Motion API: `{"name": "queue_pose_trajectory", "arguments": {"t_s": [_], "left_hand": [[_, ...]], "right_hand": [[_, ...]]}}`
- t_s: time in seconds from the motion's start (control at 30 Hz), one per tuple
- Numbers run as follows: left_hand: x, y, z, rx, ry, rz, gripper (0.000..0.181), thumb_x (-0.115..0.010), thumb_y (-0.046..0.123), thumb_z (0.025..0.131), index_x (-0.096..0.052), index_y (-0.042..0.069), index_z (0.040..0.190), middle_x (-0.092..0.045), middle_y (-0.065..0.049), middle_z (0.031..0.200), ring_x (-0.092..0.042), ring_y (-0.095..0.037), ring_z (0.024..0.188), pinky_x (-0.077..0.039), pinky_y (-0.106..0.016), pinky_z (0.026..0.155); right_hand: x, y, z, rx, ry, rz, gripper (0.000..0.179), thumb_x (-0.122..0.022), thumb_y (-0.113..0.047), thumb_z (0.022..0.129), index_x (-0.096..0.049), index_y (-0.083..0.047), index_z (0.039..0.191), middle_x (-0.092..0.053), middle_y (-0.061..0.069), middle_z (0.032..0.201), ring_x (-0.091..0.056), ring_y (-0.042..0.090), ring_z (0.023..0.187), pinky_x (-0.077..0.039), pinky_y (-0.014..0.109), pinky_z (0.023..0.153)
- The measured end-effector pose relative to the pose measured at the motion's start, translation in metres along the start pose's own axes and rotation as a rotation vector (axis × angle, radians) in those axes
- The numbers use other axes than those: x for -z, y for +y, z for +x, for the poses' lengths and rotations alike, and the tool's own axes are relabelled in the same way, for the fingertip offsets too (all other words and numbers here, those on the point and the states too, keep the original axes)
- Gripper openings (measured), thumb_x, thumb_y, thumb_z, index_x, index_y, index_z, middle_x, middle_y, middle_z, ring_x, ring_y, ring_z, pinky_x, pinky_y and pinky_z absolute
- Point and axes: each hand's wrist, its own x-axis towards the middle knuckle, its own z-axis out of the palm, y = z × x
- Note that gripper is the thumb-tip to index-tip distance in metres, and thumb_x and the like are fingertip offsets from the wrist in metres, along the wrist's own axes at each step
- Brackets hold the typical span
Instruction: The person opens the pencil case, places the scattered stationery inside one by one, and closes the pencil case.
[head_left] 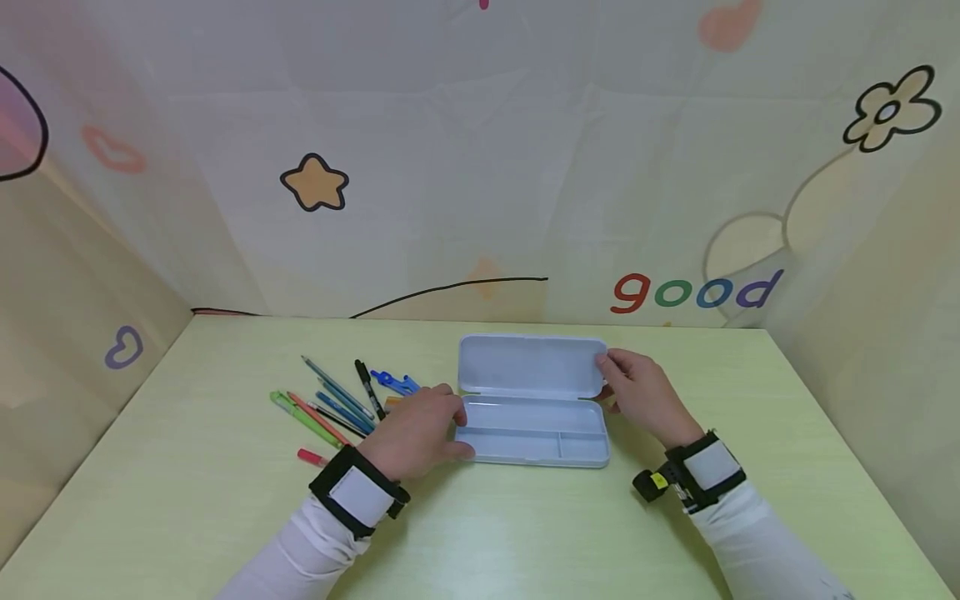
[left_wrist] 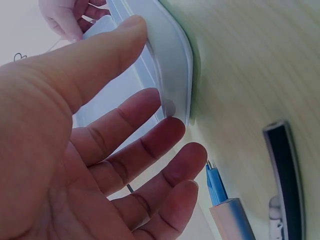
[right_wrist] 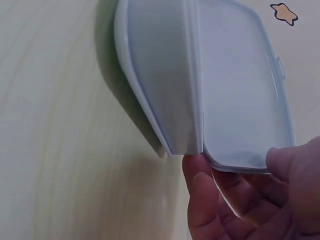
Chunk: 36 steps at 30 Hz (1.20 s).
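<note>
A pale blue-white pencil case [head_left: 510, 450] lies unfolded on the table, its lid [head_left: 532, 367] leaning back behind the divided tray. My left hand [head_left: 420, 429] is at the tray's left end. In the left wrist view, its loosely extended fingers [left_wrist: 172, 132] touch the end wall, while the thumb lies across the side. On the other side my right hand [head_left: 648, 396] pinches the lid's right edge. The right wrist view shows the thumb on the lid's inner face and other fingers behind it. No items show in the tray compartments.
Left of the case lie several pens and pencils [head_left: 348, 400], a green pen [head_left: 303, 417], a black marker [head_left: 369, 387] and a blue compass [head_left: 393, 382]. A red-capped item [head_left: 311, 457] is partly hidden by my left wrist. A printed curtain [head_left: 450, 208] stands behind the table.
</note>
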Motion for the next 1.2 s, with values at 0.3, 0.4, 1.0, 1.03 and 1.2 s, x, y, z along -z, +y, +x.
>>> {"name": "queue_pose_trajectory", "arguments": {"t_s": [0.3,0.4,1.0,1.03,1.2], "left_hand": [[-0.0017,0.0004,-0.0002,0.004,-0.007,-0.008,0.032,-0.092,0.03,0.085,-0.074,0.008,0.098,-0.065,-0.003,0.096,-0.054,-0.019,0.079,-0.049,-0.034,0.071],[-0.0021,0.0003,0.0001,0.007,-0.01,-0.01,0.032,-0.093,0.03,0.085,-0.074,0.008,0.098,-0.065,-0.004,0.097,-0.055,-0.019,0.08,-0.049,-0.035,0.072],[0.0009,0.0036,-0.0021,0.017,-0.019,-0.041,0.032,-0.093,0.028,0.085,-0.073,0.006,0.098,-0.064,-0.004,0.095,-0.055,-0.02,0.079,-0.049,-0.035,0.072],[0.001,0.0038,-0.0021,0.02,-0.02,-0.044,0.032,-0.093,0.027,0.085,-0.073,0.006,0.098,-0.064,-0.004,0.095,-0.055,-0.02,0.079,-0.049,-0.035,0.072],[0.0013,0.0051,-0.0029,0.034,-0.02,-0.051,0.031,-0.093,0.027,0.085,-0.073,0.006,0.099,-0.063,-0.003,0.094,-0.055,-0.02,0.078,-0.049,-0.034,0.071]], "right_hand": [[-0.0031,0.0033,0.0033,-0.023,0.022,-0.076,0.028,-0.062,-0.026,0.11,-0.061,0.001,0.119,-0.07,0.014,0.093,-0.068,0.025,0.077,-0.058,0.033,0.067],[-0.0034,0.0021,0.0031,-0.029,0.029,-0.097,0.028,-0.063,-0.026,0.109,-0.063,0.001,0.116,-0.07,0.013,0.09,-0.066,0.025,0.076,-0.056,0.033,0.066],[-0.0072,0.0001,0.0075,-0.069,0.021,-0.153,0.028,-0.065,-0.022,0.108,-0.07,0.004,0.116,-0.071,0.011,0.087,-0.063,0.024,0.073,-0.055,0.032,0.066],[-0.0074,-0.0002,0.0076,-0.074,0.019,-0.157,0.028,-0.065,-0.022,0.108,-0.07,0.004,0.117,-0.07,0.011,0.086,-0.063,0.024,0.072,-0.055,0.032,0.066],[-0.0085,-0.0005,0.0084,-0.09,0.009,-0.172,0.028,-0.064,-0.022,0.109,-0.07,0.004,0.116,-0.07,0.011,0.085,-0.062,0.024,0.072,-0.054,0.032,0.066]]}}
